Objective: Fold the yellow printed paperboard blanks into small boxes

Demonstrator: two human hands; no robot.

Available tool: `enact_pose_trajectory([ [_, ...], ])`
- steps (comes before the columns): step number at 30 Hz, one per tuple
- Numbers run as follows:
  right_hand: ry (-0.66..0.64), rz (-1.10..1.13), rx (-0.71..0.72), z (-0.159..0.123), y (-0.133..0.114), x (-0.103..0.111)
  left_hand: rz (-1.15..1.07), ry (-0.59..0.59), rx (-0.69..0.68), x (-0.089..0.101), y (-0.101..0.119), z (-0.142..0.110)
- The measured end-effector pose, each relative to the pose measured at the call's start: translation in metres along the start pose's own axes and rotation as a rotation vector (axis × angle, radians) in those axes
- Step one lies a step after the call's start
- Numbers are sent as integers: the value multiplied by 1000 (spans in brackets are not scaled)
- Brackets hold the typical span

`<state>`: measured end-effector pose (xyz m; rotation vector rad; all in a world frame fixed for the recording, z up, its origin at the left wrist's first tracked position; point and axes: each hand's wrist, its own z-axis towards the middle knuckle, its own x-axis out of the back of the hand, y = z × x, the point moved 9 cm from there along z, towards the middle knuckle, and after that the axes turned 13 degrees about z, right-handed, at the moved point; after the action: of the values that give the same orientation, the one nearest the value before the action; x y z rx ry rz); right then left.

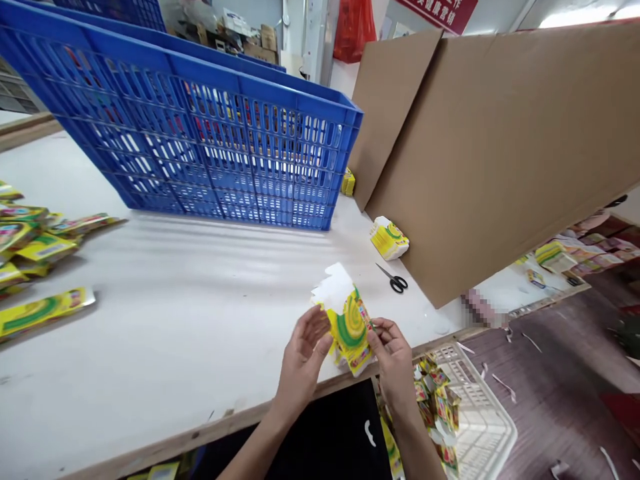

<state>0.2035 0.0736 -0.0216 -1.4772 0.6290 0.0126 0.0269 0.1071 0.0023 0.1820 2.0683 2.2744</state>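
Note:
A yellow printed carton [351, 327] with a green swirl stands tilted above the front edge of the white table, its white end flaps spread at the top. My right hand [394, 348] pinches its right edge between thumb and fingers. Cupped at the carton's left edge is my left hand [303, 343], its thumb and fingers apart and the fingertips against or very close to the card. Black-handled scissors [398, 284] lie beyond my right hand. Behind them sits a stack of similar yellow cartons [389, 240], flat against one another.
A blue plastic crate [250, 160] stands at the back, beside a large brown cardboard sheet [500, 140]. Yellow packs [37, 250] are heaped at the left. Below the table edge, a white basket [487, 407] holds many small packs. Paper strips litter the floor.

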Motion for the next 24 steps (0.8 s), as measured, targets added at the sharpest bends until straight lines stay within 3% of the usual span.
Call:
enact_pose_trajectory([
  [2,-3,171,-111,-10,14,-3,-153,-199,85,-17,-2,1],
  [4,-11,275,-193,-19,25,-8,-228,-314,116,-25,-1,-3],
  [7,-32,343,-248,-27,32,-16,-276,-355,114,-27,3,-8],
  [14,-85,294,-228,-33,24,-21,-333,-442,138,-31,9,-15],
  [17,-79,249,-224,-35,25,-18,-330,-433,149,-31,7,-16],
  [24,-154,100,-175,-41,14,-23,-342,-249,191,-21,2,-13],
])
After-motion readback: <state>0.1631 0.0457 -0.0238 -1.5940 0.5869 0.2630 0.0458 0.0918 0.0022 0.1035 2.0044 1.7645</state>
